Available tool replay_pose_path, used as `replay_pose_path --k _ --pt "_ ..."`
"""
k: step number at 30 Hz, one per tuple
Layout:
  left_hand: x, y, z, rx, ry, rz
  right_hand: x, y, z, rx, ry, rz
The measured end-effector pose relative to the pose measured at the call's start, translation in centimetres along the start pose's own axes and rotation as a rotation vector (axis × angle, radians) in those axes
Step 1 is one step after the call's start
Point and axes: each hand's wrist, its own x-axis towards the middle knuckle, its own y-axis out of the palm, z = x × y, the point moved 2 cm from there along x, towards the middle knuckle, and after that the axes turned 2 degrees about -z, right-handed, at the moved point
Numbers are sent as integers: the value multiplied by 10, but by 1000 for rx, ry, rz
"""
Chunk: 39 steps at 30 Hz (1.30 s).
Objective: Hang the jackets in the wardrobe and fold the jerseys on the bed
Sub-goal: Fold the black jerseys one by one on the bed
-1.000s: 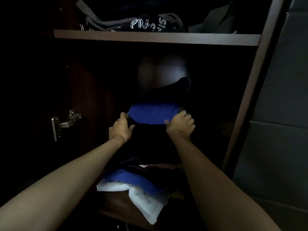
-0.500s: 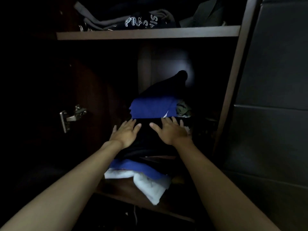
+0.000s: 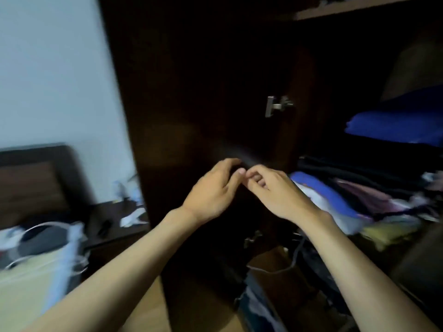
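Dim bedroom, frame blurred by head motion. Far left: bed headboard (image 3: pixel 31 185), a low desk (image 3: pixel 115 219) with small clutter beside it. Centre: dark wardrobe door (image 3: pixel 191 92), open, hinge (image 3: pixel 278 106) visible. Left hand (image 3: pixel 211 190) and right hand (image 3: pixel 275 190) meet in front of the door, fingers loosely curled, tips touching each other, holding nothing that I can make out. Right: folded garments (image 3: pixel 340 200) stacked on the wardrobe shelf, a blue one (image 3: pixel 395 127) on top; jersey or jacket, cannot tell. Judgement: cloth is light, soft, limp; best pinched at shoulders or collar so it hangs flat. Half a second ago both palms lay spread on that stack; now they are off it, view swung left
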Motion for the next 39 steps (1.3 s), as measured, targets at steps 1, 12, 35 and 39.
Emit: replay_pose_path --k 1,12,35,39 --pt "-23 -17 9 25 -25 -46 0 20 19 22 -48 30" --pt "-308 -189 126 366 -558 -281 -45 266 238 -67 -472 647" --pt "-671 -363 423 294 -1478 -534 -85 774 495 -280 -769 1297" --pt "-696 -373 479 238 -1653 -571 -70 885 526 -394 -886 1332"
